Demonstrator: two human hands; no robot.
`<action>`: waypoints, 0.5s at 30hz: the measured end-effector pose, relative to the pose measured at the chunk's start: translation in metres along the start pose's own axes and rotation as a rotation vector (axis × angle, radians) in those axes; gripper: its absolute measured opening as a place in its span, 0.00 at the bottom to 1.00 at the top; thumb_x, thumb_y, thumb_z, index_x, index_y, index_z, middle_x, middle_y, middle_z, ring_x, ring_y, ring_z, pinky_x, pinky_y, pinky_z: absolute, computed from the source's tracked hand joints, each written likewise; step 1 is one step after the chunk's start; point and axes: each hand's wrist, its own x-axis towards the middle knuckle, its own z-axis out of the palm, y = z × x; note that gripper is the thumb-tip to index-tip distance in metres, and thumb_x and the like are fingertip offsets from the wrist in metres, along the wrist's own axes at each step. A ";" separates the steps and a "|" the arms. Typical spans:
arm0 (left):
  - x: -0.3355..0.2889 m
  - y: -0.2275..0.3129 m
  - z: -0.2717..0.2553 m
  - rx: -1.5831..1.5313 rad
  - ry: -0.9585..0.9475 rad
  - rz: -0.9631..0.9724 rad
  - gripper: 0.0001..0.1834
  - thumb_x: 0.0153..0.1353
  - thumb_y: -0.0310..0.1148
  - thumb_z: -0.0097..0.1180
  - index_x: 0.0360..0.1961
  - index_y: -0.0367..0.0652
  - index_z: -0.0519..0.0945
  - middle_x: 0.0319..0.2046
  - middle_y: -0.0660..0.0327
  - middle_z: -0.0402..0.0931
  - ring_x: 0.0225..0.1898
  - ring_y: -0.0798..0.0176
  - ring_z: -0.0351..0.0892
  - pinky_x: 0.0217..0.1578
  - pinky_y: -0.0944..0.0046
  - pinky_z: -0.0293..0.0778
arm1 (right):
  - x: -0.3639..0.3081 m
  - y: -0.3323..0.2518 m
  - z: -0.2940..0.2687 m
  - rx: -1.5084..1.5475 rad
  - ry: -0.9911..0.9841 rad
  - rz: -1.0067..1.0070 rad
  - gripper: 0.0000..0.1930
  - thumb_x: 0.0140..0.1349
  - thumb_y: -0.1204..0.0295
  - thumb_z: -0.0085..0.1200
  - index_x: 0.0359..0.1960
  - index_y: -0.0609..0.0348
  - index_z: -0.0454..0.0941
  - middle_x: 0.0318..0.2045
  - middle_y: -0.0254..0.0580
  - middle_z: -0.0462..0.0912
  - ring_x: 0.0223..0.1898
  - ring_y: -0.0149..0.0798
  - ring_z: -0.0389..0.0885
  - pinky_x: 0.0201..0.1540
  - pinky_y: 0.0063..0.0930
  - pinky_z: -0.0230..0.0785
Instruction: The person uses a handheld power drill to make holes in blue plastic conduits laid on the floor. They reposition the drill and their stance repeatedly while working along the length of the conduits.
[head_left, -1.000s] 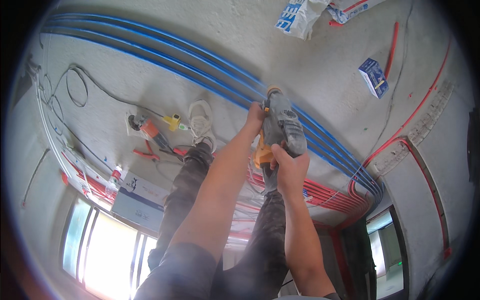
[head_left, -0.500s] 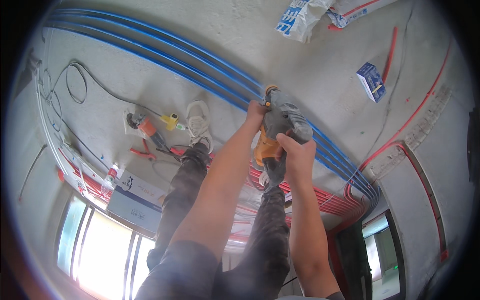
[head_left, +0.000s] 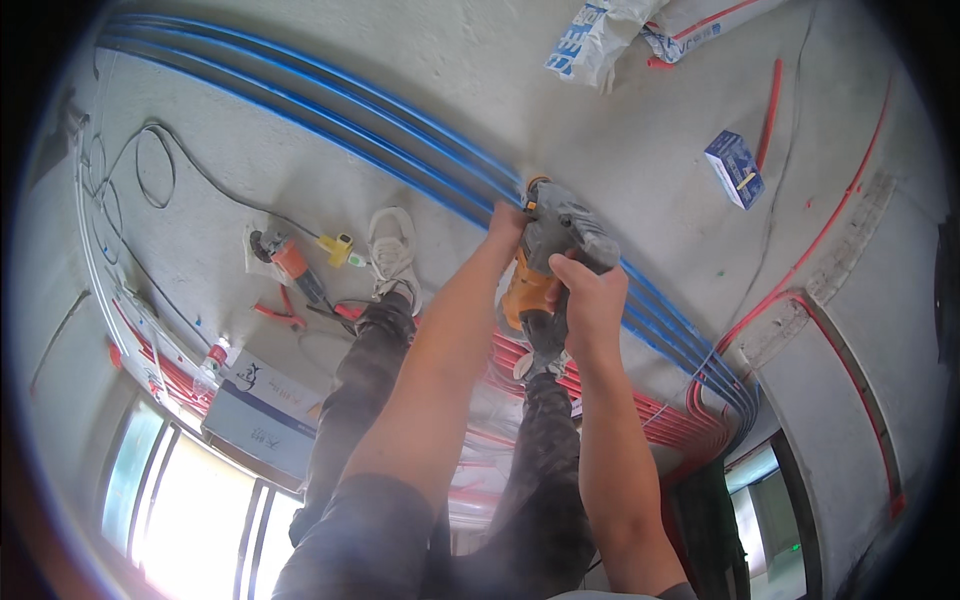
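Both my hands are on a dusty black and orange rotary hammer drill (head_left: pixel 572 232) above the blue pipes. My left hand (head_left: pixel 510 222) is closed at its front end, beside the chuck; the drill's body partly hides those fingers. The rear handle is in my right hand (head_left: pixel 594 298), with the thumb lying along the top. At the front, the chuck (head_left: pixel 537 183) is over the blue pipes (head_left: pixel 400 118) that run across the floor. I cannot make out the drill's tip or what it touches.
An orange angle grinder (head_left: pixel 290 262), a yellow plug piece (head_left: pixel 338 246) and grey cord lie left of my left shoe (head_left: pixel 392 250). Red pipes (head_left: pixel 660 425) run behind the drill. A cardboard box (head_left: pixel 265 405), a blue-white box (head_left: pixel 735 170) and white sacks (head_left: pixel 595 45) surround the spot.
The view has shifted slightly, so the floor things sit a little differently in it. My grip on the drill looks the same.
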 end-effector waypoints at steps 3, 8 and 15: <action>-0.003 0.009 0.018 -0.035 -0.016 -0.019 0.14 0.67 0.28 0.57 0.46 0.26 0.85 0.41 0.49 0.85 0.39 0.50 0.87 0.41 0.49 0.82 | 0.003 0.000 -0.006 0.000 0.031 -0.033 0.09 0.60 0.73 0.66 0.37 0.62 0.80 0.23 0.38 0.80 0.22 0.34 0.78 0.25 0.32 0.70; 0.026 -0.041 -0.001 -0.152 0.016 -0.003 0.17 0.70 0.32 0.52 0.51 0.29 0.83 0.45 0.48 0.84 0.43 0.51 0.87 0.45 0.48 0.83 | -0.008 0.000 -0.012 0.001 -0.091 -0.051 0.09 0.59 0.72 0.65 0.37 0.62 0.80 0.26 0.37 0.80 0.22 0.34 0.78 0.24 0.31 0.70; -0.081 -0.016 0.049 -0.420 -0.235 -0.118 0.18 0.70 0.32 0.56 0.57 0.33 0.77 0.50 0.48 0.82 0.48 0.52 0.85 0.47 0.49 0.82 | -0.145 -0.054 -0.056 -0.074 -0.002 -0.159 0.12 0.58 0.73 0.63 0.42 0.63 0.79 0.29 0.37 0.81 0.21 0.31 0.77 0.25 0.31 0.70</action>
